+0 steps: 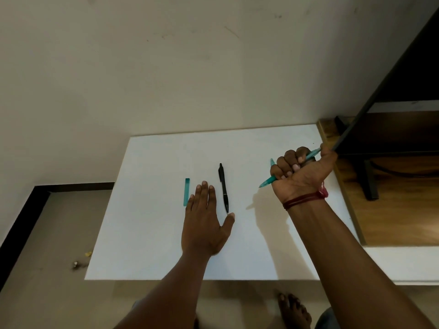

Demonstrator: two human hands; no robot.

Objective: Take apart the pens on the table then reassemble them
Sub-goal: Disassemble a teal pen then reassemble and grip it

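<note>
White table (147, 245), right hand (299, 176) fisting teal pen (268, 182)

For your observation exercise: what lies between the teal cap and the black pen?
The left hand, its fingers straight; the head view shows it.

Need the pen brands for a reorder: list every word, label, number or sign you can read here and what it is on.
No text can be read anywhere in this view.
The black pen shows no print at this size.
The teal pen, gripped in the right hand, is mostly hidden by fingers; no print shows.
The loose teal piece on the table looks plain.
</note>
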